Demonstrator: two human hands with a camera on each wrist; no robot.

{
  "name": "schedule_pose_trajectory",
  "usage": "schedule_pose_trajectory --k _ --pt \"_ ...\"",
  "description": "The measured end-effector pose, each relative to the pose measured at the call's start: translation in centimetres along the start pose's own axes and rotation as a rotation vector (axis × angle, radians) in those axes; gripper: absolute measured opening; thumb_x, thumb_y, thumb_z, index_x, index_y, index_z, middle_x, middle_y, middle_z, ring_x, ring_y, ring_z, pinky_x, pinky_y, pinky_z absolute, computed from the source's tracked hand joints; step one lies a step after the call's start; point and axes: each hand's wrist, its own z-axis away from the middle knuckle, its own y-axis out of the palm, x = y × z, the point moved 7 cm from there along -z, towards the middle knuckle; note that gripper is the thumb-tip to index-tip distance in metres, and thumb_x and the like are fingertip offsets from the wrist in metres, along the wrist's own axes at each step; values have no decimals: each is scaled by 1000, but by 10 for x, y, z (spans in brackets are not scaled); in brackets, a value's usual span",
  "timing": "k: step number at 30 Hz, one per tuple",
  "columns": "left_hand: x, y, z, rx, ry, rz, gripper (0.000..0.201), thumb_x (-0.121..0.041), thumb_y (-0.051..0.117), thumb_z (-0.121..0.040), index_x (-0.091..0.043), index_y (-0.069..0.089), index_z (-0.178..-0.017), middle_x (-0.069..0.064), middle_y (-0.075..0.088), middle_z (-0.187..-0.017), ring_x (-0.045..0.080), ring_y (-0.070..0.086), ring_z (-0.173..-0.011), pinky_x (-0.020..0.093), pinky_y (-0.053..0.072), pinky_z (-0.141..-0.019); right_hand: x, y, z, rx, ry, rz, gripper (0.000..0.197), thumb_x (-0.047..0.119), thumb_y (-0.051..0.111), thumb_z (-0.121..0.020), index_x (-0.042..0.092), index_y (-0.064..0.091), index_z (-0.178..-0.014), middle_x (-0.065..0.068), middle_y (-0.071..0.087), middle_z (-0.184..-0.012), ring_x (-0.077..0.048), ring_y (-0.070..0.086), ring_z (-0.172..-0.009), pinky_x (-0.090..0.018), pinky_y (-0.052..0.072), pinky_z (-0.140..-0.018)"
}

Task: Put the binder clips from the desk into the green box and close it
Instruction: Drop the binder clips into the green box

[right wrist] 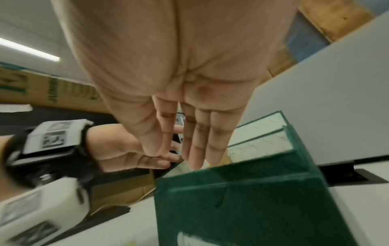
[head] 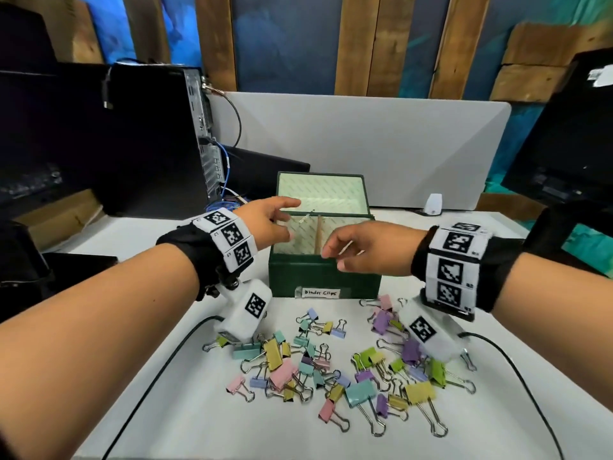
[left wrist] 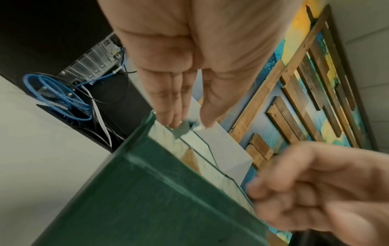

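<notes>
The green box (head: pixel 323 277) stands open at the desk's middle, its lid (head: pixel 323 190) tipped back and a tan divider (head: pixel 318 234) inside. My left hand (head: pixel 285 220) hovers over its left compartment with spread, straight fingers. In the left wrist view a grey-blue binder clip (left wrist: pixel 183 131) sits blurred just off the fingertips (left wrist: pixel 174 121), above the box (left wrist: pixel 147 199). My right hand (head: pixel 335 257) hangs over the front wall with relaxed fingers (right wrist: pixel 195 149) and holds nothing. Several pastel binder clips (head: pixel 331 360) lie scattered in front of the box.
A black computer tower (head: pixel 159 137) with blue cables (head: pixel 225 200) stands at the back left. A grey partition (head: pixel 365 144) runs behind the box, and a dark monitor (head: pixel 564 134) is on the right. Black wrist-camera cables (head: pixel 159 376) cross the desk.
</notes>
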Motion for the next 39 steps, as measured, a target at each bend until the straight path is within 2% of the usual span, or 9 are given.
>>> schedule_pose_trajectory --k 2,5,10,14,21,25,31,36,39 --pt "-6 8 6 41 21 -82 63 -16 68 -81 -36 43 -136 1 50 -139 17 57 -117 24 44 -92 2 11 20 91 -34 53 22 21 59 -90 32 61 -108 14 61 -107 -7 60 -101 -24 47 -93" --pt "-20 15 28 95 129 -195 48 -19 67 -83 -31 52 -128 -6 52 -132 12 55 -119 20 42 -87 3 32 45 223 -98 157 24 20 59 -90 31 64 -110 20 55 -98 0 56 -92 -22 48 -86" --pt "-14 40 79 423 166 -265 35 -21 69 -81 -41 60 -108 -16 62 -98 -6 62 -81 24 55 -83 6 64 67 440 -168 176 31 14 60 -87 35 68 -107 21 55 -99 -5 57 -94 -25 49 -81" --pt "2 59 113 608 123 -434 30 -24 70 -77 -43 62 -100 -12 64 -95 7 64 -82 27 54 -82 7 85 73 526 -186 176 36 16 63 -86 39 66 -112 9 55 -111 -11 56 -99 -32 50 -89" --pt "14 76 120 663 154 -626 47 -33 73 -74 -38 57 -118 -8 53 -107 12 56 -94 29 49 -88 8 98 77 519 -206 241 49 15 62 -82 46 55 -120 16 42 -106 -10 52 -101 -34 48 -91" --pt "16 81 111 608 172 -693 49 -35 71 -75 -38 53 -120 -14 45 -99 6 48 -86 21 45 -81 7 99 76 495 -204 262 53 18 64 -81 44 51 -125 15 38 -102 -12 51 -102 -35 48 -92" --pt "18 80 110 605 184 -686 39 -35 71 -75 -39 57 -110 -14 46 -99 7 48 -84 29 49 -86 2 96 68 443 -187 268 45 25 68 -80 38 52 -121 16 39 -107 -7 47 -98 -31 47 -91" --pt "12 83 114 642 209 -666 51 -37 72 -74 -49 49 -119 -14 44 -101 4 46 -81 26 47 -87 1 91 62 405 -184 268 30 23 69 -81 36 48 -96 11 50 -105 -6 48 -84 -18 42 -72" --pt "6 89 116 662 255 -660 46 -34 69 -77 -48 52 -117 -14 45 -107 6 48 -88 26 46 -87 -3 90 60 405 -152 275 26 25 69 -81 37 46 -82 6 59 -105 -15 53 -90 -29 48 -79"
